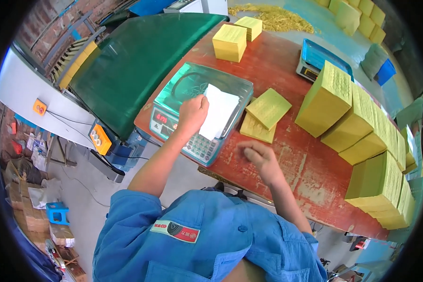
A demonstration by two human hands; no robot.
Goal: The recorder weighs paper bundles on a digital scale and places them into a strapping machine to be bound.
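Note:
My left hand (pixel 193 114) is closed at the left edge of a white sheet of paper (pixel 219 113), its fingers gripping that edge. The paper lies over the clear-covered digital scale (pixel 174 91), whose red display is lit and whose keypad shows partly below. A dark, thin, pen-like thing (pixel 233 116) rests beside the paper. To the right, over the red table, my right hand (pixel 260 160) hangs with curled fingers, slightly blurred; whether anything is inside cannot be seen. Just beyond it sit two yellow stacks of embossed paper (pixel 269 108), one lying askew on the other.
Tall yellow paper stacks (pixel 326 98) line the right side of the red table (pixel 291 164). Two yellow blocks (pixel 229 43) stand at its far end, near a second scale with a blue tray (pixel 326 56). A green conveyor belt (pixel 141 61) runs along the left, with an orange button box (pixel 100 138).

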